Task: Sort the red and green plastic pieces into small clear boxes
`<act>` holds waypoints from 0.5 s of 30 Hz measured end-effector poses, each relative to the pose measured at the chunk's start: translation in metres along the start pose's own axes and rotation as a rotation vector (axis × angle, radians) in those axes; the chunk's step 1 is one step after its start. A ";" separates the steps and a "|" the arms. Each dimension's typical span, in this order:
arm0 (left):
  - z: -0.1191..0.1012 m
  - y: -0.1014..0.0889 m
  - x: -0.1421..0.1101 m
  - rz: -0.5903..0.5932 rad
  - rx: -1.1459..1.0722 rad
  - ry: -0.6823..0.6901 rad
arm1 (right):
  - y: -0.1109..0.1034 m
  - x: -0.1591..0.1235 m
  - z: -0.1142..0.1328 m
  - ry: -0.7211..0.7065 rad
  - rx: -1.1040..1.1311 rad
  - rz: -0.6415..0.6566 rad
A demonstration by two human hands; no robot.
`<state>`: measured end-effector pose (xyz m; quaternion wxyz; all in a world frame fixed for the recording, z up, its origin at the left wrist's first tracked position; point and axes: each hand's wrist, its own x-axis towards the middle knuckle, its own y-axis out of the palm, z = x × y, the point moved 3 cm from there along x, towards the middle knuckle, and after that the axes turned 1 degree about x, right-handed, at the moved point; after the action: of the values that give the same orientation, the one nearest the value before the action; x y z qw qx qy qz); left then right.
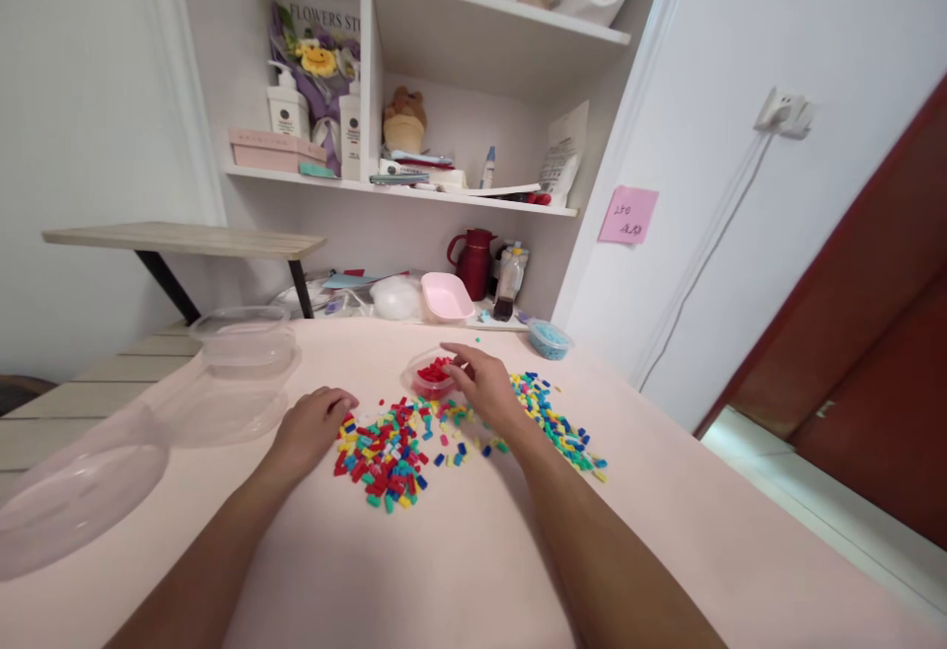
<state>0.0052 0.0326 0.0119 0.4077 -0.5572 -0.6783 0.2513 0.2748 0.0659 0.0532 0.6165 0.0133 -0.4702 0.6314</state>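
Observation:
A spread of small coloured bricks [392, 452] in red, blue, yellow and green lies on the pink table [473, 570]. My left hand [315, 424] rests at the left edge of the pile, fingers curled under. My right hand [484, 383] reaches over the pile to a small clear bowl [427, 385] holding red bricks, fingertips pinched at its rim; what they hold is too small to make out. A second band of blue, yellow and green bricks [562, 424] lies to the right of that hand.
Clear plastic containers [244, 338] and lids [74, 491] stand at the left. A small bowl of blue bricks [548, 338] sits at the back right. A pink dish [446, 296], a red jug [473, 262] and shelves with bottles line the back wall.

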 end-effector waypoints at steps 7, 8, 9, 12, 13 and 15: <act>0.000 -0.001 0.000 0.004 0.003 0.010 | -0.003 -0.021 0.025 -0.082 0.057 0.282; 0.001 -0.001 0.000 0.004 0.004 0.009 | -0.002 -0.023 0.030 -0.104 0.049 0.320; 0.001 -0.001 0.001 0.004 0.005 0.008 | 0.000 -0.024 0.033 -0.124 0.039 0.354; 0.002 0.000 0.002 0.010 0.004 0.009 | 0.004 -0.025 0.036 -0.152 0.022 0.411; 0.003 0.000 0.002 0.012 0.003 0.009 | 0.005 -0.025 0.035 -0.153 0.022 0.417; 0.004 0.001 0.002 0.018 0.001 0.010 | 0.005 -0.025 0.031 -0.152 0.033 0.419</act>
<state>0.0025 0.0355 0.0096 0.4088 -0.5645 -0.6712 0.2525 0.2596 0.0285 0.0529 0.4344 -0.0268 -0.4974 0.7505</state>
